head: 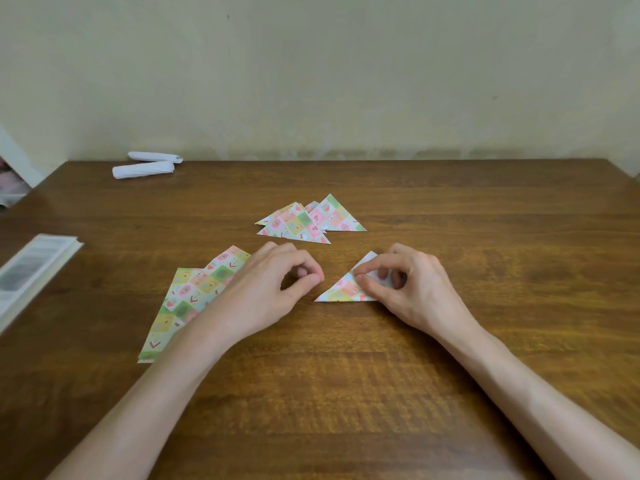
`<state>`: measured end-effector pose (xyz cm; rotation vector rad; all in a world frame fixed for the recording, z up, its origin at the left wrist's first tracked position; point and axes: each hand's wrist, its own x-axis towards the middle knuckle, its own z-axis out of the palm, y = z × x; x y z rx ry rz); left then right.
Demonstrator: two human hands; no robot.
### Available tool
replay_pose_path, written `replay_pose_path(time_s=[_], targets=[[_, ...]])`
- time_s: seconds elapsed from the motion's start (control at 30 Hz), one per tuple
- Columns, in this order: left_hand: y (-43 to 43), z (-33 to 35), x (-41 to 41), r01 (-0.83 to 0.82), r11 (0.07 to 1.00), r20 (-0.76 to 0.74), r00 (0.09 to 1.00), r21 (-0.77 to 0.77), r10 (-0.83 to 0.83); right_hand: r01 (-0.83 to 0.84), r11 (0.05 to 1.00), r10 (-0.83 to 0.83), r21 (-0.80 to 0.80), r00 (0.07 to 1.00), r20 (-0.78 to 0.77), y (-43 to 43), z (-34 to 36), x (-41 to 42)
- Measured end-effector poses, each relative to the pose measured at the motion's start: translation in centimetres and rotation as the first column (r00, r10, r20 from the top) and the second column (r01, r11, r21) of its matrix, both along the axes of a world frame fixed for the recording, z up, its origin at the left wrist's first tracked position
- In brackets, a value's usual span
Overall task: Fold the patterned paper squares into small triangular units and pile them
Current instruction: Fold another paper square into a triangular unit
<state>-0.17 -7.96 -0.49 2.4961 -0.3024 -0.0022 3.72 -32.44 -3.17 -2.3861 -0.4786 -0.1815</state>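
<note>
The main risk sits at the right hand [415,285]. It pinches the folded triangle [341,291] between thumb and forefinger near the white upper flap, and that light hold could let the layers slide before the crease is pressed. The edges would then sit off-line and the unit would not match the others. A pull toward the wrist could also drag the whole triangle across the table [346,393], since nothing pins its lower left tip. I cannot tell whether the white flap is lifted or already flat, because the fingers cover it.

The right hand's other fingers are curled in loosely above the paper. The left hand [270,289] lies just to the left of the triangle, apart from it. Its fingers are curled, thumb and forefinger tips meet, and nothing shows between them. Its forearm lies over the stack of unfolded squares [187,299], which fans out further left of the triangle, so a sweep of that arm could scatter the sheets.

Beyond the triangle, toward the wall, is the pile of finished triangles [311,221], loosely overlapped rather than squared up. A careless drop could spread it. Far beyond and to the left lie two white paper rolls [143,169]. A booklet [31,271] lies at the far left table edge.
</note>
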Motion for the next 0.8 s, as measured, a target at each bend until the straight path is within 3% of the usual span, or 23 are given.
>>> replay_pose_path(time_s=[0.23, 0.8], targets=[[-1.4, -0.9, 0.7, 0.041, 0.997, 0.075, 0.997, -0.067, -0.036, -0.002, 1.000, 0.002, 0.006, 1.000, 0.000, 0.0, 0.0, 0.0], [-1.0, -1.4, 0.9, 0.035, 0.998, 0.008, 0.999, -0.061, -0.034, 0.004, 1.000, -0.004, 0.021, 0.999, -0.033, -0.1, 0.2, -0.1]])
